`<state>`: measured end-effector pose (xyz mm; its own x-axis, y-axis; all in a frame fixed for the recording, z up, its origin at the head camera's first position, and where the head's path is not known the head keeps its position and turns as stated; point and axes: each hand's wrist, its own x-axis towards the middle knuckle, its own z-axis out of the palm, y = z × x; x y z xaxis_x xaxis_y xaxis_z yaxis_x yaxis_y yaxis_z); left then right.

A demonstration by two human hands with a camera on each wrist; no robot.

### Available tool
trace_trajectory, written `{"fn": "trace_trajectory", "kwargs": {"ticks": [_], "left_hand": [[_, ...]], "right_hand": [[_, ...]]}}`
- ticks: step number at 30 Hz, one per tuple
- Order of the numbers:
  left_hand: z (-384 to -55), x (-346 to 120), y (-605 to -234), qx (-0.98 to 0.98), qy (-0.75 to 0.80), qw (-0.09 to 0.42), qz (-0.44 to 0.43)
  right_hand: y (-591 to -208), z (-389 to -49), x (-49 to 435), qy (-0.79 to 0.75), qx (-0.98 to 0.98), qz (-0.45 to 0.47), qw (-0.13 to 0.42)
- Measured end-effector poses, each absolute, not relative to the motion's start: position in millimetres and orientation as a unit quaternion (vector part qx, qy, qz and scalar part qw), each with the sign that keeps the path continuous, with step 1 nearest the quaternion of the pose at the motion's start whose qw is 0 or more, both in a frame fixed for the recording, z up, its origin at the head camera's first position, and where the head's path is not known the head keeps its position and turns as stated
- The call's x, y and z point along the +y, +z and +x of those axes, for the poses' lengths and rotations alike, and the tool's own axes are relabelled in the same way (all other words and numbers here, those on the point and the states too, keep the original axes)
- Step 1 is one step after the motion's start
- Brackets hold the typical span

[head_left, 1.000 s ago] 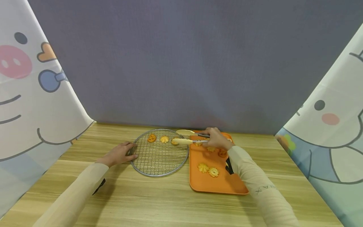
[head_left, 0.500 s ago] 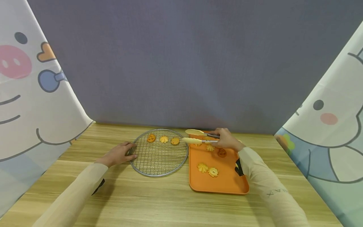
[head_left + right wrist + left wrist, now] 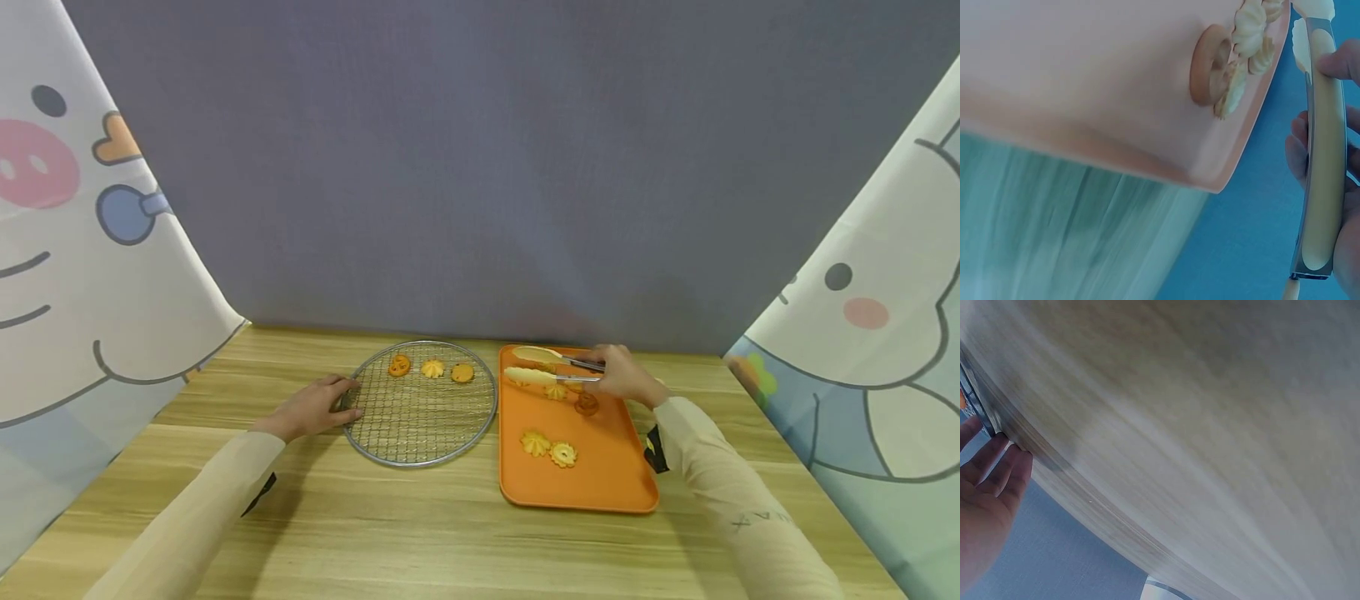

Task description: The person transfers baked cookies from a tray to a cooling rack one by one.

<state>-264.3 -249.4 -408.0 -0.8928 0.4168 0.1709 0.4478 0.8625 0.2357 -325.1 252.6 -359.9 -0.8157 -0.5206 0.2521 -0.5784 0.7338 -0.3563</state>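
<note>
My right hand point(image 3: 622, 375) holds a pair of tongs point(image 3: 1324, 150) with cream handles and tips, the thumb on one handle. The two tong tips stand apart over the cookies at the back of the orange tray point(image 3: 585, 492), with nothing between them. Below them lie several cookies, partly covered by the tongs; a brown pretzel-shaped cookie point(image 3: 587, 405) is beside them. My left hand point(image 3: 318, 407) rests at the left rim of a round wire cooling rack point(image 3: 420, 417), fingertips touching the rim. Across the back of the rack sit a pretzel-shaped cookie point(image 3: 399, 365), a swirled cookie point(image 3: 432, 368) and a round cookie point(image 3: 462, 372).
Two pale flower-shaped cookies, a ridged cookie point(image 3: 535, 443) and a ring cookie point(image 3: 564, 454), lie at the tray's front left. Rack and tray stand side by side on a wooden table point(image 3: 405, 533). A grey fabric backdrop point(image 3: 480, 208) rises behind, with cartoon-printed curtains on both sides.
My right hand has carried the tongs rightward, from over the round cookie on the rack to above the tray. That cookie now lies uncovered on the rack. My left hand has stayed at the rim.
</note>
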Motion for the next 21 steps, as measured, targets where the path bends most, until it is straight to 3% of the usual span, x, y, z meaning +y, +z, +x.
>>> {"fn": "trace_trajectory", "kwargs": {"ticks": [7,21], "left_hand": [[-263.6,-250.0,-407.8,-0.956,-0.140,0.082,-0.246],[-263.9,-248.0,-405.4,-0.965,-0.130,0.059,-0.219]], "right_hand": [[-362.0,-323.2,260.1,0.223,-0.928,0.294,0.047],[-363.9,-322.4,259.5,0.209,-0.934,0.287,0.030]]}}
